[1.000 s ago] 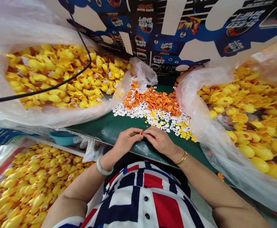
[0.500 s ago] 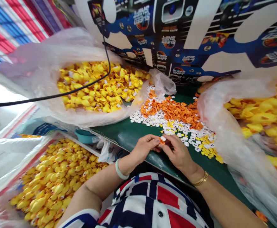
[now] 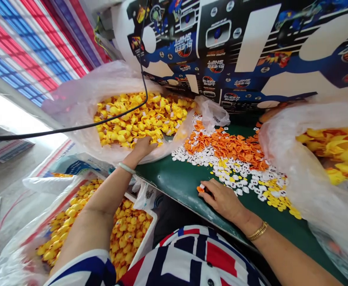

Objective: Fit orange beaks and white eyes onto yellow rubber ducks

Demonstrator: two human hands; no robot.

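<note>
My left hand reaches over the near rim of the left plastic bag, among yellow duck-like plastic shells. Its fingertips are lost among the shells, so their grip is unclear. Over the green tabletop, my right hand is closed, pinching a small orange beak-like piece with a bit of white on it between thumb and fingers. Just beyond that hand lie loose orange pieces, small white pieces and flat yellow pieces.
A bin of yellow toy ducks stands below the table's left edge. At right bulges another plastic bag of yellow shells. A black cable crosses above the left bag. Printed cardboard stands behind the table.
My left hand has left the right one and moved left and away from me into the bag of yellow shells. The right hand keeps the orange piece. The view has shifted slightly.
</note>
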